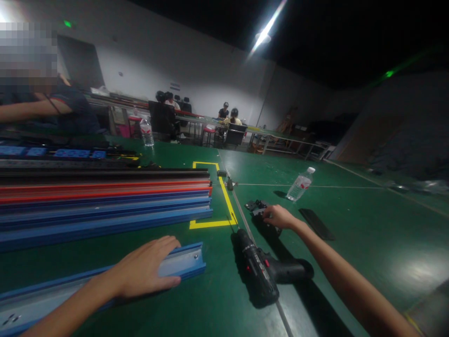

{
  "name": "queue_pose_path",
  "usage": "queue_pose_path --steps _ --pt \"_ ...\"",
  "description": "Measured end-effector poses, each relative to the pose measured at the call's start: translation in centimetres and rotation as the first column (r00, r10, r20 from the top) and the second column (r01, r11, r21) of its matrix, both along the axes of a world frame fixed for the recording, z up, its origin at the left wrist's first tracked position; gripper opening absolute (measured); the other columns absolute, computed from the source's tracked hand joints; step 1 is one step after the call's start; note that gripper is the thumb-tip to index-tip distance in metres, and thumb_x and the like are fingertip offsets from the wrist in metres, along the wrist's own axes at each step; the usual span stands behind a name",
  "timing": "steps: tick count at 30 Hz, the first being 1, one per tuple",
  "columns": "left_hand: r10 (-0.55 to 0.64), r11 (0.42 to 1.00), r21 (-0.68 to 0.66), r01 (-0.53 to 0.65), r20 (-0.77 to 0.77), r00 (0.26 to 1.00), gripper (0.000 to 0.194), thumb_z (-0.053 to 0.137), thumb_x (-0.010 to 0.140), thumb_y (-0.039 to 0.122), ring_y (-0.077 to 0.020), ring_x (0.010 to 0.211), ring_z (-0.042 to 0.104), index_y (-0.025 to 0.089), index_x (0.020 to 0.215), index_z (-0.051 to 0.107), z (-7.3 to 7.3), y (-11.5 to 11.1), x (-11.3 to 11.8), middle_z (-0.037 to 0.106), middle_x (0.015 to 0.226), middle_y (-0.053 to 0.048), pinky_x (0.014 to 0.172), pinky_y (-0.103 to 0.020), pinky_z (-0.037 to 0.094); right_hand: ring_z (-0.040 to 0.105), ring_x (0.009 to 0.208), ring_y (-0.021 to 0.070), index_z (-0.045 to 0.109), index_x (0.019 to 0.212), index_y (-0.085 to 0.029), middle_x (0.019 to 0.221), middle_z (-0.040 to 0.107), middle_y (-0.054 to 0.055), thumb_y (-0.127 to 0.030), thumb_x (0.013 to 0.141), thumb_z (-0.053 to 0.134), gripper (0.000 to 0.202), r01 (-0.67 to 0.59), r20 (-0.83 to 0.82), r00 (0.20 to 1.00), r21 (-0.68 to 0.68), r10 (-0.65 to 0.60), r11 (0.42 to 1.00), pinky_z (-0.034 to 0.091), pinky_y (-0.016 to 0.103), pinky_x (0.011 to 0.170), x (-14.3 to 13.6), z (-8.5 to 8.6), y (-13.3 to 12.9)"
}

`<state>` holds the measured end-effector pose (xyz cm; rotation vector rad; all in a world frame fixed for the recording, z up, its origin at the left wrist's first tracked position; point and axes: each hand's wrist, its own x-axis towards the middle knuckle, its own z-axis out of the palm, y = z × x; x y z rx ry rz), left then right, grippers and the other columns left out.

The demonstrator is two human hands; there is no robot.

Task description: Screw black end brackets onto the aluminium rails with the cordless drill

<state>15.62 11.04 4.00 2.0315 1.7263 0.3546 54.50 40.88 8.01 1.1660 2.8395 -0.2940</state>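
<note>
- Blue channel-shaped metal rail [182, 263], pale inner face, lay on the green tabletop [368, 234] at 7 o'c., its visible end pointing btwn 2 & 3.
- L hand [149, 264] was palm-down on that rail nr the end, fingers laid wide across it, thumb along the near side.
- R hand [278, 216] was at 4 o'c., fingers drawn narrow over a cluster of small black parts [257, 206]; couldn't tell if it gripped one.
- Black cordless drill w/ red marks [257, 269] lay on its side at 5 o'c., btwn the hands, bit aimed abt 11, handle abt 3.
- Row of long black, red & blue rails [105, 206] lay at 9 o'c., ends reaching into a yellow tape outline [213, 224].
- Clear plastic bottle w/ white cap [299, 188] stood at 3 o'c., just past R hand; flat black bar [316, 224] lay at 4 o'c., nr R forearm.
- 2nd clear bottle [147, 133] stood at 10 o'c.; co-worker's dark sleeve [73, 107] showed farther out, same direction.
</note>
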Motion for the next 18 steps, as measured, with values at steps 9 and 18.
queue_pose_path --steps 9,18 --pt "-0.002 1.0 -0.019 0.002 -0.016 1.0 0.073 0.06 0.079 0.074 -0.0344 0.125 0.057 0.024 0.132 0.059 0.3 0.1 0.1 0.059 0.137 -0.012 0.108 -0.051 0.045 0.067 0.082 0.0227 0.074 0.086 -0.017 0.085 0.075 0.006 -0.046 0.082 0.07 0.03 0.11 -0.361 0.92 -0.133 -0.152 0.985 0.051 0.04 0.083 1.0 0.0 0.8" --pt "0.001 0.999 -0.04 -0.003 -0.035 0.999 0.074 0.058 0.08 0.075 -0.0341 0.124 0.057 0.024 0.134 0.057 0.7 0.0 0.2 0.058 0.139 -0.012 0.105 -0.049 0.047 0.062 0.071 0.0174 0.064 0.083 -0.017 0.078 0.066 0.003 -0.062 0.073 0.068 0.046 0.062 -0.476 0.802 -0.535 -0.361 0.843 0.053 0.033 0.07 1.5 0.3 -3.7"
